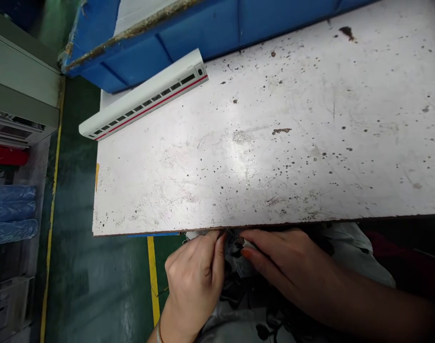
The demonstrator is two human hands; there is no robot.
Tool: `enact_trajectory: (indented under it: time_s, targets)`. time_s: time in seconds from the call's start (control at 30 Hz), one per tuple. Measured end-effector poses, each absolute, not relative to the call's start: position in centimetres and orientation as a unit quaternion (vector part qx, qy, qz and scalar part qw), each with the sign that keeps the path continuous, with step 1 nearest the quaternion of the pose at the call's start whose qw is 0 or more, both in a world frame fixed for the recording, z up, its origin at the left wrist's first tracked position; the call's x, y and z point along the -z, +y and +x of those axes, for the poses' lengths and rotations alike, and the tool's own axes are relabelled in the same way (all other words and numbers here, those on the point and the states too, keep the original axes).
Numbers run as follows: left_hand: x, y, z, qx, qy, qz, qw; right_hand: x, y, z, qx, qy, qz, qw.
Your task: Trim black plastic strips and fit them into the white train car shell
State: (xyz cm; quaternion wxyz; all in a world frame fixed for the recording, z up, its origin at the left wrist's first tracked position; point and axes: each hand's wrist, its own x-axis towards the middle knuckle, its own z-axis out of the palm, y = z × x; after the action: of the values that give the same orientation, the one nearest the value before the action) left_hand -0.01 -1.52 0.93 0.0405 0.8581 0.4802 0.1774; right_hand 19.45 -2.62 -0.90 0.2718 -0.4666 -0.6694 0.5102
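Observation:
At the table's front edge, my left hand (pixel 197 267) is closed, thumb pressed against the curled fingers; whatever it may hold is hidden. Close to its right, my right hand (pixel 285 255) pinches a small slim tool (pixel 241 240) between thumb and index finger. The tool shows a dark, thin tip pointing toward my left hand and a whitish part by the thumb; its exact kind is unclear. Farther back on the table lies a white toy train car shell (pixel 146 97) with dark windows and a red stripe, set at a slant.
The white table (pixel 238 176) is scratched and speckled with dark chips. Along its back edge stands a blue plastic bin (pixel 199 35) with a worn rim. Patterned cloth (pixel 238 314) lies below my hands. To the left are a green floor (pixel 106 281) with yellow lines and blue wrapped rolls (pixel 12 212).

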Motion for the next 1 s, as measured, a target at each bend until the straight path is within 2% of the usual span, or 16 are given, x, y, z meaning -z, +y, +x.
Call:
enact_trajectory:
  time_s: [0.2,1.0]
  targets:
    - [-0.74,-1.52,-0.08,-0.182,0.474,0.861,0.04,1.12,-2.47,19.2,-0.472,-0.682,-0.459,0.318]
    - [-0.7,-1.46,-0.03,-0.175,0.471,0.864,0.027,1.3,-2.28,19.37,-0.505,-0.662,-0.442,0.334]
